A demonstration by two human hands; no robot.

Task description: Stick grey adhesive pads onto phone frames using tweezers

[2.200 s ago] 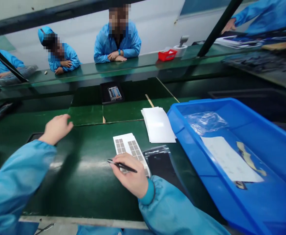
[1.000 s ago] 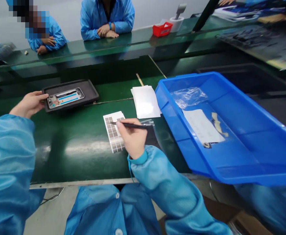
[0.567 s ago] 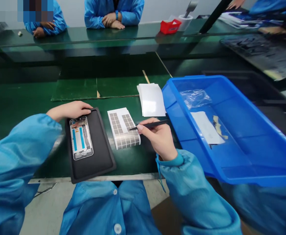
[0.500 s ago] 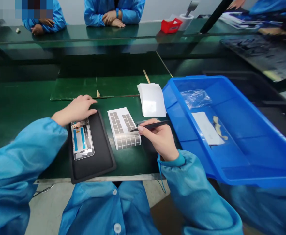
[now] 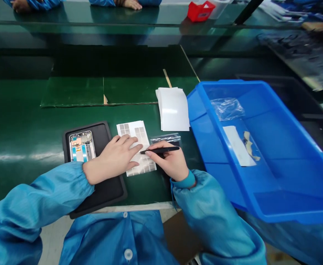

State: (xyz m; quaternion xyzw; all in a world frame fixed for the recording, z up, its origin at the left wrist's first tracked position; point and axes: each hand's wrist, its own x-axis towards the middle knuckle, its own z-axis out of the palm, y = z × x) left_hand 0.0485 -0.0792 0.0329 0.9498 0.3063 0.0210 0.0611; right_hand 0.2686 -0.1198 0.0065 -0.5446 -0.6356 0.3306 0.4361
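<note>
In black tray (image 5: 110, 193), opened phone (image 5: 81, 142), in blue bin (image 5: 222, 173), crumpled plastic (image 5: 227, 109), paper (image 5: 238, 145)

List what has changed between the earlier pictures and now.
The left hand brought the black tray, with its opened phone, nearer the person, set it left of the sheet of grey squares, let go and moved right, over that sheet. The right hand still holds the black tweezers there; the white paper stack and blue bin stayed put.
</note>
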